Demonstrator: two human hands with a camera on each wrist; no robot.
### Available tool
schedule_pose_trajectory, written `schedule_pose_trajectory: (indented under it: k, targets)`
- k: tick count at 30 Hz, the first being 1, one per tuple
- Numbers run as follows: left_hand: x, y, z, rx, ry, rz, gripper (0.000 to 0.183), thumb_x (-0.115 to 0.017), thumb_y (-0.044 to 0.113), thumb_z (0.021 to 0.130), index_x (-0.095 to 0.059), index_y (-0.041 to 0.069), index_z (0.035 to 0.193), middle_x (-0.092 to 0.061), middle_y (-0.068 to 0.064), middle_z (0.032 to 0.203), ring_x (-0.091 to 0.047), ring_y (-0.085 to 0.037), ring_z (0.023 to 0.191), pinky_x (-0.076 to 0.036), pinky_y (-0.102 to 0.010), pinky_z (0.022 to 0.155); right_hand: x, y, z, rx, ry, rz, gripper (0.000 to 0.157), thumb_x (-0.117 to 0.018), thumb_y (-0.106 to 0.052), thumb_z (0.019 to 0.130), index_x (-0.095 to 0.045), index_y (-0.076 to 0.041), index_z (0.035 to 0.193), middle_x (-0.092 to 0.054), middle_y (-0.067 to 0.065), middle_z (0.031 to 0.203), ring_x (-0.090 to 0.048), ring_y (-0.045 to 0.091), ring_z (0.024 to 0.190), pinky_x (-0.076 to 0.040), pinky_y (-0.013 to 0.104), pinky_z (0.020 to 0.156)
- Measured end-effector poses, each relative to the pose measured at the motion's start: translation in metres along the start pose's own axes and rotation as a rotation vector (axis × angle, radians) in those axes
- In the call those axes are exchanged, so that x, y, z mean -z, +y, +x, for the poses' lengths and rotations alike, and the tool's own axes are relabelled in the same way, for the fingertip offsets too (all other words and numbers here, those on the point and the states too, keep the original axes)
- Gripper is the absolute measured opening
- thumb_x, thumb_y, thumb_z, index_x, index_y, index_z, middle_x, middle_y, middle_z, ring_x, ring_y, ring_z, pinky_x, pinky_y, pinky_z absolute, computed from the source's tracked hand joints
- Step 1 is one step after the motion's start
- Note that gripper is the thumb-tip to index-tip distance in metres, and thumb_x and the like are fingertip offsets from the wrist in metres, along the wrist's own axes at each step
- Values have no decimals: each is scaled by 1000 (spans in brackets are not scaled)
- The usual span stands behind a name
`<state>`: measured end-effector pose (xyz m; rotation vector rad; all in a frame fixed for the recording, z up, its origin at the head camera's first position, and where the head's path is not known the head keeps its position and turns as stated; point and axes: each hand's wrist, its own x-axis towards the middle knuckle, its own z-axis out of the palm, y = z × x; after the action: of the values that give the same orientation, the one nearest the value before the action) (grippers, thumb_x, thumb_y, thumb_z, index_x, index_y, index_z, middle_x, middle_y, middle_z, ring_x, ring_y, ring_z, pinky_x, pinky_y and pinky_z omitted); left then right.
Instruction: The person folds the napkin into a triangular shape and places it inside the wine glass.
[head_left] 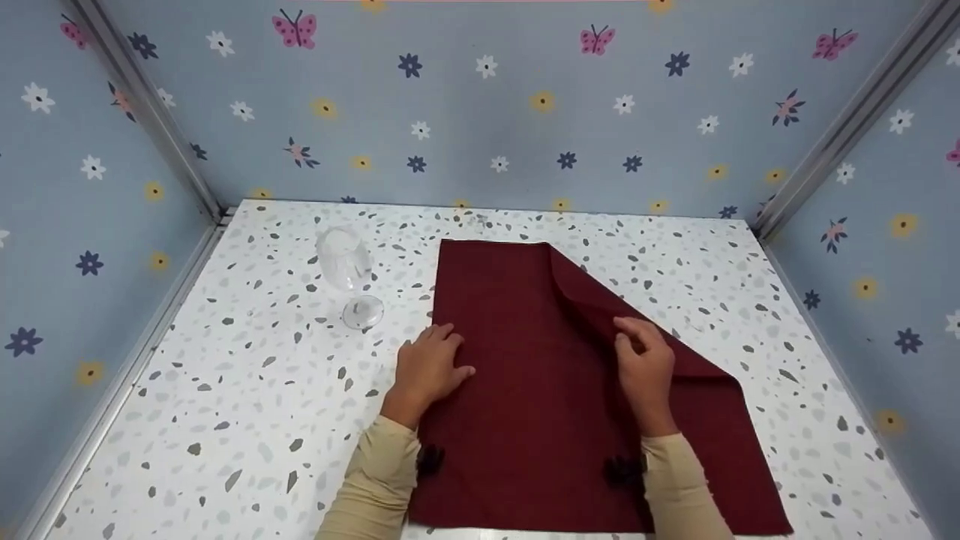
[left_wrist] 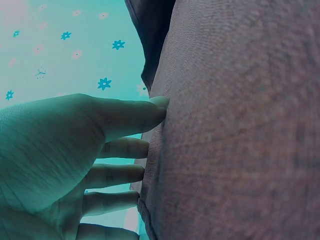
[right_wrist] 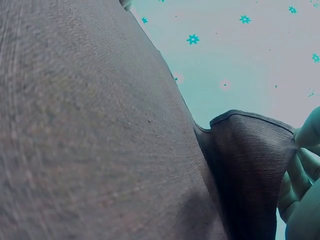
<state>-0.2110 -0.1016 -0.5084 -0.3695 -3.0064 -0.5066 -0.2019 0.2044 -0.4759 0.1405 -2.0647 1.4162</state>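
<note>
A dark red cloth (head_left: 517, 390) lies spread on the speckled table, its far right part lifted and folded over toward the middle. My right hand (head_left: 646, 367) pinches the corner of this raised flap (right_wrist: 250, 150) between thumb and fingers. At the cloth's left edge, my left hand (head_left: 429, 367) rests with spread fingers, the fingertips and thumb (left_wrist: 135, 116) touching the fabric. The left wrist view shows that hand's straight fingers against the cloth (left_wrist: 240, 130). A clear stemmed wine glass (head_left: 345, 259) stands on the table, beyond and to the left of my left hand.
The white speckled table (head_left: 225, 360) extends around the cloth. Blue panels with flowers and butterflies enclose it at the back (head_left: 517, 112), left and right, with metal posts (head_left: 825, 127) at the corners. Small black objects (head_left: 624, 471) show beside both wrists.
</note>
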Motion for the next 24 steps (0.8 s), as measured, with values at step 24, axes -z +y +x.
schedule_pose_trajectory:
  k: [24]
  targets:
    - [1, 0, 0, -3, -5, 8, 51, -76, 43, 88, -68, 10, 126, -56, -13, 141, -49, -32, 133, -46, -57, 95, -4, -5, -19, 48, -56, -6, 26, -61, 22, 84, -72, 12, 105, -68, 27, 106, -62, 36, 95, -46, 18, 78]
